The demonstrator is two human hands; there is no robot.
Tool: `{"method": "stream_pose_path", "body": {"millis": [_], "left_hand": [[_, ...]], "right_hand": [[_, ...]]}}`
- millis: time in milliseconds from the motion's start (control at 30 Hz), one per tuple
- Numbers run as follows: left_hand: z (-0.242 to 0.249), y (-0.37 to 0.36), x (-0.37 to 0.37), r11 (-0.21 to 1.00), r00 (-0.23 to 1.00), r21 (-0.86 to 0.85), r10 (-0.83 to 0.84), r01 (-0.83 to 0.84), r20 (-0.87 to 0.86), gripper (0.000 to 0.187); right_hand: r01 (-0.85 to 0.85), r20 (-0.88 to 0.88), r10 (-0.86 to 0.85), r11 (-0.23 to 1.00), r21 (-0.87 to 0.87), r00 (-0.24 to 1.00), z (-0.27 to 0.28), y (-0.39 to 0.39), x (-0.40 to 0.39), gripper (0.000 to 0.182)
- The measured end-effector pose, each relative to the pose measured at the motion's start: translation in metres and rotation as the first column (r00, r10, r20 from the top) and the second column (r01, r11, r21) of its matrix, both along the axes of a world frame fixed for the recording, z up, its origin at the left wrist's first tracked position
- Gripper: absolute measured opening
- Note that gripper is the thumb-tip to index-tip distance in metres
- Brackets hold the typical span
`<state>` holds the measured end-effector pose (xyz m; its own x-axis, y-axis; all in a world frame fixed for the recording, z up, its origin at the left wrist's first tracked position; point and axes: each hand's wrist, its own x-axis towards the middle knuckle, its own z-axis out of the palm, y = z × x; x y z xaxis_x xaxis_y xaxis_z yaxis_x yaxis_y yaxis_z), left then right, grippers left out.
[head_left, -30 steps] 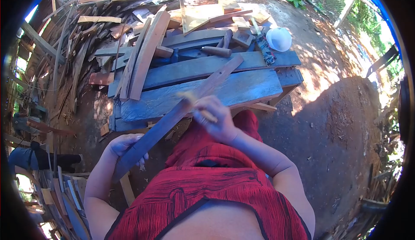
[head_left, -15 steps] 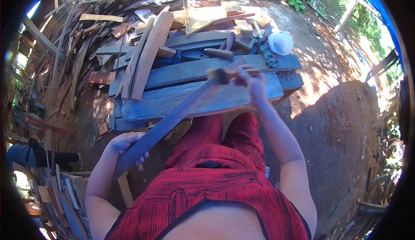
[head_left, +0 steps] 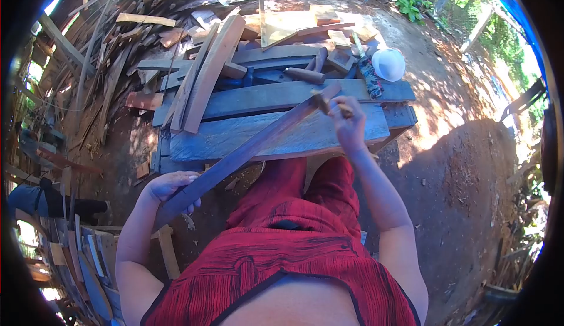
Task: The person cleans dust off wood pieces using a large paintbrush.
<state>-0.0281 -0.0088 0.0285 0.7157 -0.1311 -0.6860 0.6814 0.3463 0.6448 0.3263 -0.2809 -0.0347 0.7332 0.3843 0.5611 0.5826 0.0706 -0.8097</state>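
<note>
A long, narrow wooden board slants from my lower left up across the workbench. My left hand is closed around its near end, with fingertips showing past the right edge. In my right hand is a paintbrush, gripped by its handle. The bristles are right at the board's far end, which lies over the bench planks. The board looks dark along its near part and browner toward the far end.
Beyond lie loose timber pieces, a brown turned wooden piece and a white plastic container. A wood scrap heap covers the far left. Another person is at the left edge, near leaning boards.
The brush and my right hand have shifted slightly along the board's far end, and the brush now stands at a different angle. My left hand keeps its hold.
</note>
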Motion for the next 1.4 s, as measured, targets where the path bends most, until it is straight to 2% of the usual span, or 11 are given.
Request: {"method": "stream_pose_path", "body": {"millis": [167,233,367,500,767,867,933,1033,1167,1233,1400], "left_hand": [[-0.002,0.009,0.004,1.0,1.0,0.025,-0.017,0.017,0.012,0.053],[-0.002,0.012,0.005,0.999,1.0,0.05,-0.012,0.013,-0.019,0.052],[0.007,0.007,0.01,0.998,0.999,0.064,-0.021,0.023,-0.026,0.037],[0.011,0.006,0.01,0.985,0.997,0.165,-0.064,0.057,0.037,0.043],[0.014,0.004,0.012,0.857,0.994,0.511,-0.101,0.068,0.037,0.051],[0.023,-0.007,0.016,0.622,0.993,0.78,-0.116,0.062,0.014,0.056],[0.017,-0.003,0.013,0.29,0.964,0.956,-0.241,-0.036,0.109,0.061],[0.02,-0.004,0.012,0.068,0.939,0.993,-0.324,-0.099,0.116,0.063],[0.027,-0.014,0.014,-0.007,0.955,0.997,-0.286,-0.082,0.076,0.061],[0.027,-0.015,0.015,-0.038,0.959,0.994,-0.27,-0.1,0.086,0.059],[0.032,-0.021,0.015,-0.047,0.96,0.99,-0.252,-0.136,0.12,0.057]], "right_hand": [[-0.265,0.091,0.267,0.964,-0.029,0.959,0.041,0.01,-0.091,0.008],[-0.531,-0.086,0.536,0.844,0.075,0.84,0.049,0.012,-0.112,0.009],[-0.645,-0.167,0.656,0.754,0.124,0.736,0.047,0.019,-0.114,0.011],[-0.523,-0.493,0.565,0.819,0.236,0.662,0.029,0.011,-0.058,0.01],[0.069,-0.27,-0.036,0.991,0.112,0.962,0.032,-0.026,0.049,0.01],[0.15,-0.017,-0.15,0.989,0.0,0.989,0.036,-0.022,0.049,0.008],[0.25,0.326,-0.2,0.961,-0.121,0.924,0.04,-0.015,0.035,0.009],[0.194,0.252,-0.144,0.964,-0.183,0.957,0.032,-0.002,0.007,0.01],[0.006,0.213,0.04,0.978,-0.209,0.976,0.036,0.014,-0.049,0.012],[-0.382,-0.231,0.37,0.924,-0.007,0.9,0.043,0.021,-0.073,0.013],[-0.436,-0.592,0.507,0.857,0.273,0.626,0.055,0.03,-0.075,0.019]]}}
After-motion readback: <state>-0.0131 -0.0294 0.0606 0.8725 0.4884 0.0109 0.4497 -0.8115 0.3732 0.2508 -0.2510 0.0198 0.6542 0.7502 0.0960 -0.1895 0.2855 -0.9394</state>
